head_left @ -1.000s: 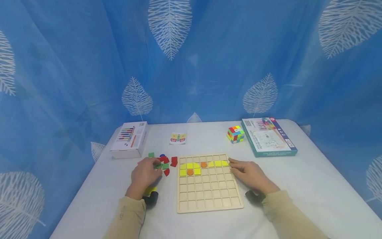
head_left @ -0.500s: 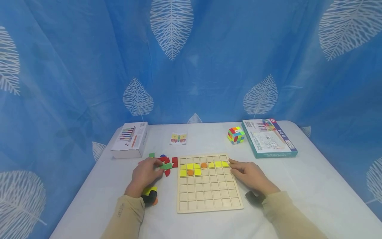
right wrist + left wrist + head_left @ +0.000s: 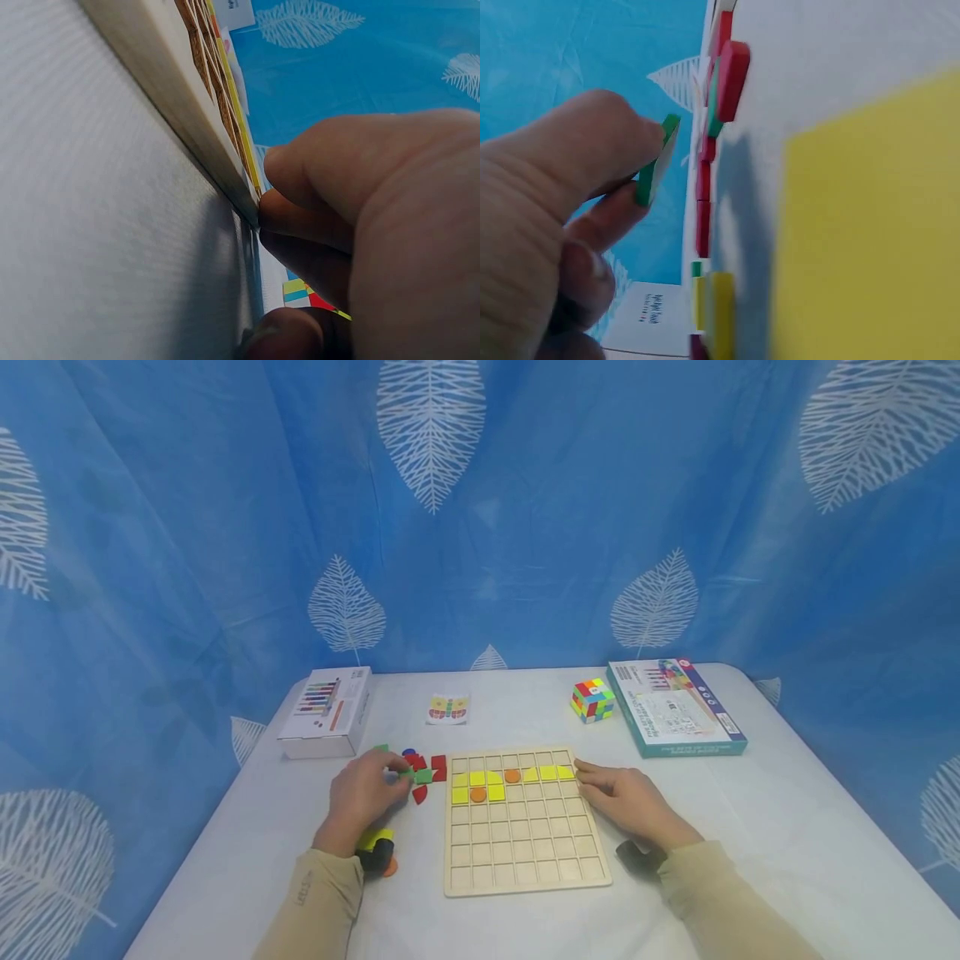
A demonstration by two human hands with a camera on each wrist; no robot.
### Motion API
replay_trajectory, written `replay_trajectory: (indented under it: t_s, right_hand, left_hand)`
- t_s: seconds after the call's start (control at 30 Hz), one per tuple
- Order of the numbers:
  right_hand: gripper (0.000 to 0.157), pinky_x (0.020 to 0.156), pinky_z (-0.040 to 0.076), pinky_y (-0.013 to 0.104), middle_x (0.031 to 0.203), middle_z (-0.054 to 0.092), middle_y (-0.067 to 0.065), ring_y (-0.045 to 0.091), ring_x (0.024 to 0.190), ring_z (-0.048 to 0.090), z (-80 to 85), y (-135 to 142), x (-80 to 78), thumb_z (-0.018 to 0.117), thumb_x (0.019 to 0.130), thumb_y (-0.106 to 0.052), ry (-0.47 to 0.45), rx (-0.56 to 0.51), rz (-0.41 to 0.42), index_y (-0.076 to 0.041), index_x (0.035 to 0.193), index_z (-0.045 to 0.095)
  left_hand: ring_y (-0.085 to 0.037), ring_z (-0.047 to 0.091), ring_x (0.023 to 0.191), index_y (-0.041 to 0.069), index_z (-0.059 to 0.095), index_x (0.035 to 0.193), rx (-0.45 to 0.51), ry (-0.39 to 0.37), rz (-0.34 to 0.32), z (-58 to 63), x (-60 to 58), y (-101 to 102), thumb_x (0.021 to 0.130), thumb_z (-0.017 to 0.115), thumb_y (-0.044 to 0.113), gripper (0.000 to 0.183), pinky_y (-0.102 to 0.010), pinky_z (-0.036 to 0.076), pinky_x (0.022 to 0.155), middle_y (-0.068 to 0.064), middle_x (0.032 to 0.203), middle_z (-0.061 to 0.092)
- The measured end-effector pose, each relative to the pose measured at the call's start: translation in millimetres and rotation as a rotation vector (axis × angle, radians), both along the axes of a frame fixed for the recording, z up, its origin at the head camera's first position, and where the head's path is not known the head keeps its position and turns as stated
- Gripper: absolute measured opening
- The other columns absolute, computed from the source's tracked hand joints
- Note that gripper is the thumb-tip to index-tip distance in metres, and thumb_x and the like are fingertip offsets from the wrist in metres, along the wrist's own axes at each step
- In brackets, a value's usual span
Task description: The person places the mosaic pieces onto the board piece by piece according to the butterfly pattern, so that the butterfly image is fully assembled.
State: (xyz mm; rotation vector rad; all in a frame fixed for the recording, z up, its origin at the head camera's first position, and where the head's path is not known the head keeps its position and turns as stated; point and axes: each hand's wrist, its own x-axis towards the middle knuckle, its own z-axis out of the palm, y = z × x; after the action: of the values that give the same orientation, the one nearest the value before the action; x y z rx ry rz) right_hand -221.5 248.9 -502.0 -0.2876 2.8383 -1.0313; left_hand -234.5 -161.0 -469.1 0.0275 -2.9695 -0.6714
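Only the left wrist view shows the pinched green tile [image 3: 658, 166] side-on.

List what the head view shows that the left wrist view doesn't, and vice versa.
Head only: the right hand at the edge of the wooden grid board, orange discs in its cells, the multicoloured cube and the teal-sided box.

Left wrist only: a side-on look at the pinched green piece, its pale face showing and a gap between it and the table.

Both: the left hand, red pieces, yellow pieces and the blue leaf-print backdrop.
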Motion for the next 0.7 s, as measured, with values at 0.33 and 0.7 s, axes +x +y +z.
replay_trajectory:
  t_s: [0.33, 0.7]
  right_hand:
    - [0.041, 0.119, 0.031, 0.058, 0.157, 0.048, -0.010, 0.031, 0.150, 0.039, 1.5, -0.5, -0.1, 0.066, 0.100, -0.036, 0.005, -0.003, 0.002, -0.026, 0.141, 0.064]
    - [0.043, 0.119, 0.031, 0.059, 0.156, 0.050, -0.010, 0.032, 0.150, 0.039, 1.2, -1.5, 1.0, 0.066, 0.100, -0.037, 0.005, -0.019, -0.013, -0.026, 0.141, 0.064]
  left_hand:
    - [-0.014, 0.053, 0.074, 0.024, 0.082, 0.101, 0.317, 0.201, -0.174, 6.0, 11.3, 44.4, 0.084, 0.086, 0.024, 0.017, -0.025, 0.047, 0.063, 0.007, 0.102, 0.073]
    - [-0.013, 0.056, 0.068, 0.027, 0.084, 0.101, 0.408, 0.004, -0.327, -3.2, 7.2, 110.6, 0.087, 0.082, 0.032, 0.015, -0.026, 0.044, 0.055, 0.007, 0.109, 0.074]
